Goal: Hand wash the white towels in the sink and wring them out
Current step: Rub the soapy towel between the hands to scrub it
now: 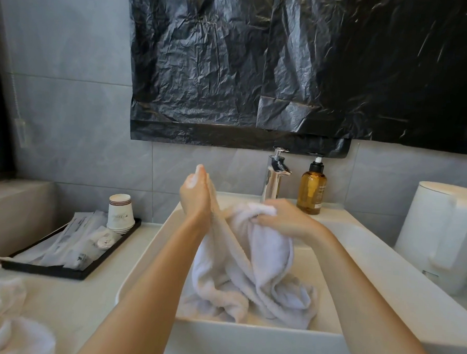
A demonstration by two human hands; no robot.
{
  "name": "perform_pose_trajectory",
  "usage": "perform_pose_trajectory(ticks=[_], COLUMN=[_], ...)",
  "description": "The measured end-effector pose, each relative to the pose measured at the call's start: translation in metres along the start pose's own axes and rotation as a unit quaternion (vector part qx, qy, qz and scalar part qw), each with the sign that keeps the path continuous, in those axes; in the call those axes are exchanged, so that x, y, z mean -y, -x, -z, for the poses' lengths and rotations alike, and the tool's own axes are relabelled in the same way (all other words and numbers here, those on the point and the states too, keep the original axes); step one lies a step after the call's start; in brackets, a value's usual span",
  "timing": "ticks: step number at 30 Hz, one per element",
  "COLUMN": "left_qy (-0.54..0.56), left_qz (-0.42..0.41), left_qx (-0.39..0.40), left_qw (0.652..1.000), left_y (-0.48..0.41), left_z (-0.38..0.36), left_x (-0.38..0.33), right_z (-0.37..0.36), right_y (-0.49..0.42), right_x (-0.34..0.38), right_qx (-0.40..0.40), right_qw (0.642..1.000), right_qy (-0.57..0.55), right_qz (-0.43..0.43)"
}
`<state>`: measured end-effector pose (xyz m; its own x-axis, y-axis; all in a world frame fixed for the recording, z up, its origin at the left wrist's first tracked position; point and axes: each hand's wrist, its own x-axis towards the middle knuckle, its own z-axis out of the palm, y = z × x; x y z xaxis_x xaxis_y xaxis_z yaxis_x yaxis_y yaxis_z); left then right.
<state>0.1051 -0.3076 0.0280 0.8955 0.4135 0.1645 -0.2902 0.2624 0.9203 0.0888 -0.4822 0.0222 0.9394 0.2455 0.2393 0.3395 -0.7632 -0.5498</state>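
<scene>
Two hands over sink (147,253) | left hand (196,195) raised, grip unclear | right hand (285,218) clutches towel (266,259)

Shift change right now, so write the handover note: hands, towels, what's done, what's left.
Left hand: raised over the sink, a strip of the towel running up behind it; its grip is hidden.
Right hand: fingers curled round a bunch of the same towel.
The rest of that towel lies heaped in the basin. More white towels lie on the counter at the near left.
Done: washing seems under way, with white, perhaps suds, on the left fingertips.
Left: finish this towel, wring it out, then probably do the others.
</scene>
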Motion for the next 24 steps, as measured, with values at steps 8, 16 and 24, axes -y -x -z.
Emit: perform_pose_trajectory(ticks=[8, 16, 24], left_qy=[0.041, 0.005, -0.054], left_qz=[0.058, 0.114, 0.038], left_qx=[-0.045, 0.106, 0.149], left_qw=[0.996, 0.988, 0.987], left_y=[-0.007, 0.024, 0.037], left_z=[0.004, -0.017, -0.028], left_x=[0.003, 0.009, 0.017], right_z=[0.010, -0.026, -0.049], right_y=[0.004, 0.004, -0.006], right_x=[0.020, 0.051, 0.038], right_qx=[-0.211, -0.125, -0.300], right_qw=[0.885, 0.893, 0.906], right_qy=[-0.383, -0.423, -0.288], right_qz=[-0.160, -0.086, -0.081])
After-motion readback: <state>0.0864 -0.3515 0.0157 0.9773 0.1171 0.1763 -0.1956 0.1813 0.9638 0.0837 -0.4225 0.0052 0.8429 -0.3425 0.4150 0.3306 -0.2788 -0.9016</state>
